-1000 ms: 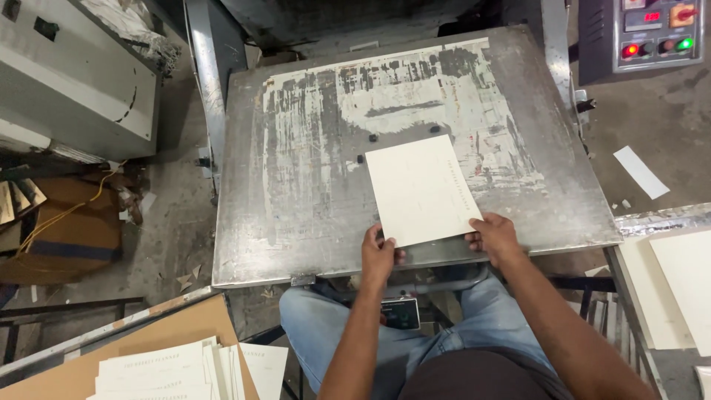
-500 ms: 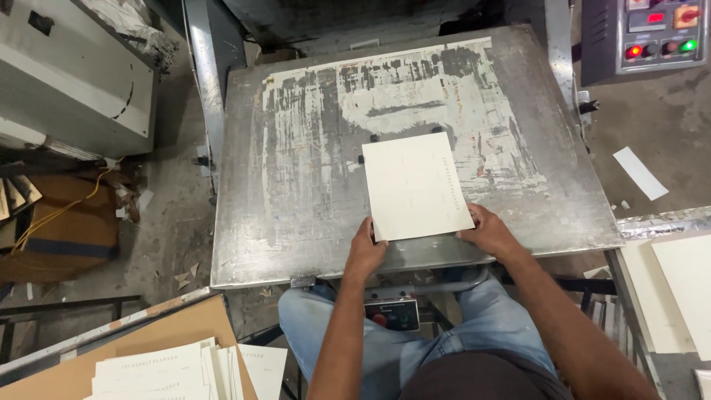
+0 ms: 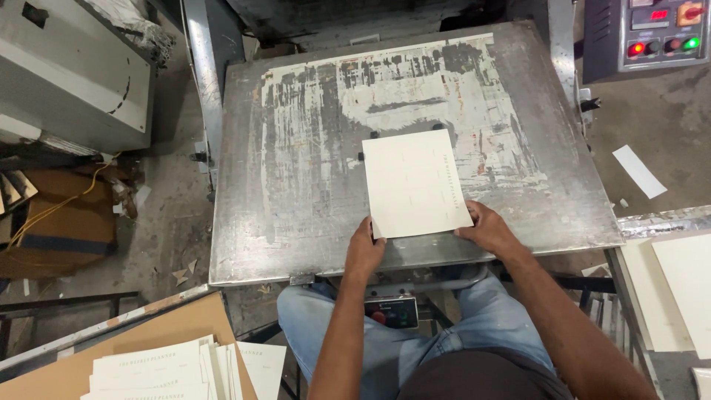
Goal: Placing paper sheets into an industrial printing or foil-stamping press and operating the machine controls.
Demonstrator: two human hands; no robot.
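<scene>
Cream card sheet [image 3: 415, 185] lies flat on the worn steel bench [image 3: 296, 185], at the near middle, its long side running away from the person and slightly skewed to the bench edge. Surface is plain and off-white, with one faint line of print along the right margin; no creases seen.

Nearest the camera, a cardboard tray [image 3: 178, 326] at lower left holds a fanned stack of like sheets [image 3: 159, 370], printed side up. A small control box with buttons [image 3: 391, 311] hangs beneath the bench front, between the person's knees.

Left hand [image 3: 365, 250] rests at the sheet's near left corner, fingers [image 3: 363, 230] curled and touching the edge there; whether they pinch the sheet cannot be told. Right hand [image 3: 487, 228] lies at the near right corner, fingers [image 3: 468, 231] bent and pressing on the sheet's edge, not closed around it. The sheet lies beyond both hands, its far corners abutting small dark stops [image 3: 374, 135].

At right, pale boards [image 3: 678, 296] lie on a side shelf. Farther off, a control panel with red and green lamps [image 3: 652, 37] stands at upper right; a grey machine housing [image 3: 74, 81] stands at upper left.
</scene>
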